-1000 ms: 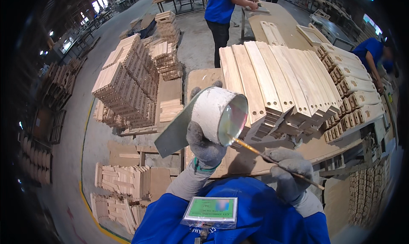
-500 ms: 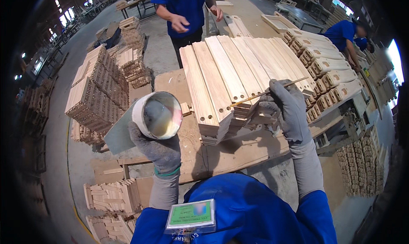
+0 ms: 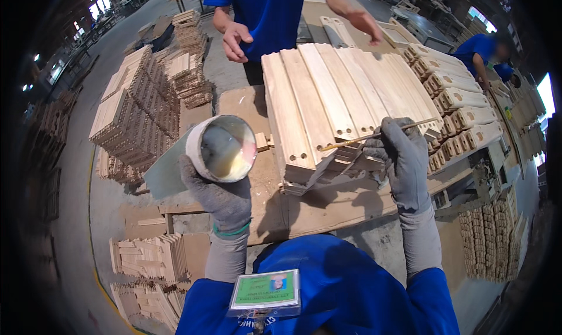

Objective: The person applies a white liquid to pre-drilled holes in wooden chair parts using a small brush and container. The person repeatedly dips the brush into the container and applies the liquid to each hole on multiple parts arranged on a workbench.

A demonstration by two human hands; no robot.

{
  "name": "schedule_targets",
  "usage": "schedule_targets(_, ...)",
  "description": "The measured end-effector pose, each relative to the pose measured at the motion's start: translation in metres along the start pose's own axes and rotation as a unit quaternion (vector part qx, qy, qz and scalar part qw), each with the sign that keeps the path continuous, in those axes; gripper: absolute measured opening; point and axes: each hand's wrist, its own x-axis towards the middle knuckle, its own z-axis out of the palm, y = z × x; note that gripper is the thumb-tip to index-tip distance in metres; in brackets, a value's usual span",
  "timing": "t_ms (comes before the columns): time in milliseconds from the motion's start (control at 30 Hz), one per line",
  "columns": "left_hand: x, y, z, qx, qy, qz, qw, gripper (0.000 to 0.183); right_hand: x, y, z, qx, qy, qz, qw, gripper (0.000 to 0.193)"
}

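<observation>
My left hand, in a grey glove, is wrapped round a round white pot. Pale, yellowish glue-like liquid sits inside the tilted pot. Between the fingers of my gloved right hand is a thin wooden stick, pointing left across the board ends. Its tip is at a hole near the end of one board in a stack of pale wooden boards. Pairs of round holes mark the boards' near ends. My right fingertips partly cover the stick.
The boards rest on a wooden worktable. Shaped slatted pieces are stacked at the right. Across the table stands a co-worker in a blue shirt, hands near the boards' far ends. Tall wood stacks stand on the left floor.
The co-worker has come closer and now reaches over the boards' far ends. My hands keep their holds; the stick's tip stays near the board holes.
</observation>
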Motion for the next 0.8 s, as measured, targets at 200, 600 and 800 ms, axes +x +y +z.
schedule_targets(200, 0.0, 0.005, -0.001, -0.011, 0.008, -0.013, 1.0, 0.044, -0.005, 0.02, 0.008, -0.015, -0.011, 0.057, 0.998, 0.02)
schedule_targets(600, -0.016, 0.005, 0.005, -0.009, -0.102, -0.071, 0.992, 0.052, -0.039, 0.008, 0.043, -0.125, -0.209, -0.273, 0.931, 0.013)
schedule_targets(800, -0.036, 0.012, 0.018, 0.048, -0.149, -0.079, 0.985, 0.053, -0.055, -0.011, 0.04, -0.23, -0.261, -0.236, 0.907, 0.014)
